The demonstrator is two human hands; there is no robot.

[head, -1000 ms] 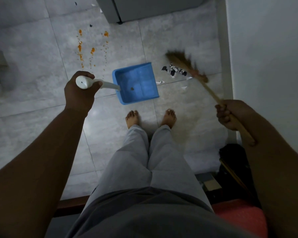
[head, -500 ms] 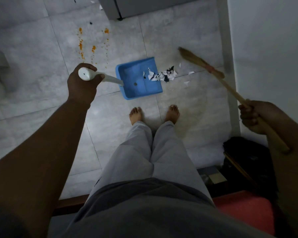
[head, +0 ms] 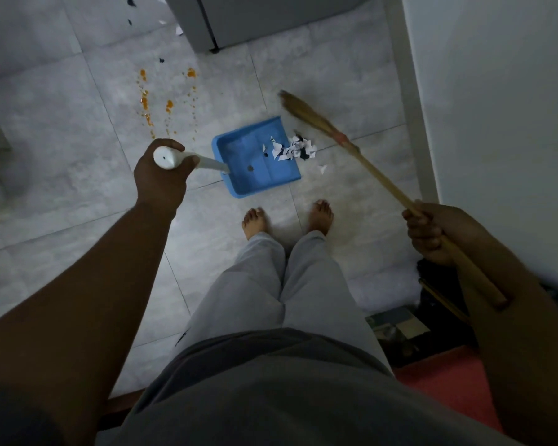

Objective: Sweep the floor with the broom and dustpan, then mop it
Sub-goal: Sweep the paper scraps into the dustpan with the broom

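A blue dustpan (head: 248,175) rests on the grey tiled floor ahead of my bare feet. My left hand (head: 161,175) grips its white handle (head: 187,159). A heap of white and black paper scraps (head: 295,149) lies across the pan's open right edge, partly inside it. My right hand (head: 432,233) grips the wooden stick of a straw broom (head: 306,114), whose blurred bristles sit just above and right of the scraps. One white scrap (head: 322,169) lies loose on the floor beside the pan.
Orange spill drops (head: 168,104) spot the tiles left of the pan. More scraps (head: 161,59) lie near a grey cabinet (head: 239,24) at the top. A white wall (head: 496,107) runs along the right. Dark clutter (head: 432,304) and a red mat (head: 445,381) sit at lower right.
The broom head swept from the far right toward the pan, pushing the scraps onto its edge. The pan stayed almost in place; the view shifted slightly.
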